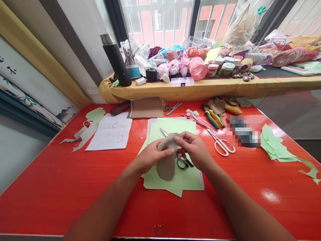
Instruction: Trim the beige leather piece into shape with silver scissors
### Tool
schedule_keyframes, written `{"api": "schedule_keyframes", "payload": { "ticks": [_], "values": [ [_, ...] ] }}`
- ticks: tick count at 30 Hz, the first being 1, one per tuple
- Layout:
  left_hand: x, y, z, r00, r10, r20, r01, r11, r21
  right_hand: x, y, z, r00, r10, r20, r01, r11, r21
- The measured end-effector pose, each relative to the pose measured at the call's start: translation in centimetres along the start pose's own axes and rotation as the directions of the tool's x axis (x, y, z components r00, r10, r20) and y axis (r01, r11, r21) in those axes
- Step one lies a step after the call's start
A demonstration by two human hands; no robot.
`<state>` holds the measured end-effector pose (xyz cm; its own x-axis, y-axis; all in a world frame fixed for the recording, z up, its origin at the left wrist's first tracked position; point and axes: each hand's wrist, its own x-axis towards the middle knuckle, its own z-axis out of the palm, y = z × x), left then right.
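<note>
Red tabletop (62, 204) nearest, a taupe fabric piece (167, 165) gripped there between two bare hands.

Above green paper sheets (173, 180), the piece is pinched by the left hand (151, 155) and the right hand (193, 149), both closed on its upper part. Black-handled scissors (182, 163) are seen just behind it; white-handled scissors (220, 146) are left lying to the right.
</note>
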<state>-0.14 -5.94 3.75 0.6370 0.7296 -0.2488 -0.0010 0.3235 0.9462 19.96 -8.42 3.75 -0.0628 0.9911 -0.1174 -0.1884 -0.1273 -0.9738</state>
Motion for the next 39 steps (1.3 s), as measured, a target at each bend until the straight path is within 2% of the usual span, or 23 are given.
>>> {"api": "schedule_keyframes", "payload": {
  "ticks": [3, 5, 13, 21, 26, 33, 39],
  "values": [
    [-0.1, 0.3, 0.3, 0.994, 0.033, 0.104, -0.023, 0.995, -0.097, -0.3, -0.2, 0.3, 1.0, 0.01, 0.024, -0.009, 1.0, -0.013],
    [-0.1, 0.3, 0.2, 0.992, 0.029, 0.126, -0.011, 0.99, -0.143, -0.4, -0.2, 0.4, 0.999, 0.017, 0.038, -0.016, 1.0, -0.025],
    [-0.1, 0.5, -0.2, 0.997, 0.003, 0.082, 0.009, 0.988, -0.151, -0.3, 0.0, 0.2, 1.0, 0.002, 0.021, -0.001, 0.998, -0.062],
    [-0.4, 0.2, 0.0, 0.975, -0.141, 0.171, 0.173, 0.967, -0.189, -0.7, -0.4, 0.7, 0.999, -0.007, 0.047, 0.013, 0.992, -0.126],
    [-0.3, 0.2, 0.0, 0.984, -0.14, 0.115, 0.156, 0.976, -0.152, -0.6, -0.3, 0.7, 0.998, -0.042, 0.052, 0.049, 0.99, -0.135],
    [0.1, -0.2, -0.8, 0.995, -0.101, 0.001, 0.101, 0.988, -0.121, -0.3, -0.2, 0.3, 0.998, -0.059, -0.009, 0.057, 0.989, -0.136],
    [0.1, 0.2, -1.9, 0.998, -0.056, -0.014, 0.054, 0.994, -0.094, -0.5, -0.4, 0.4, 0.998, -0.056, -0.01, 0.054, 0.989, -0.136]
  ]
}}
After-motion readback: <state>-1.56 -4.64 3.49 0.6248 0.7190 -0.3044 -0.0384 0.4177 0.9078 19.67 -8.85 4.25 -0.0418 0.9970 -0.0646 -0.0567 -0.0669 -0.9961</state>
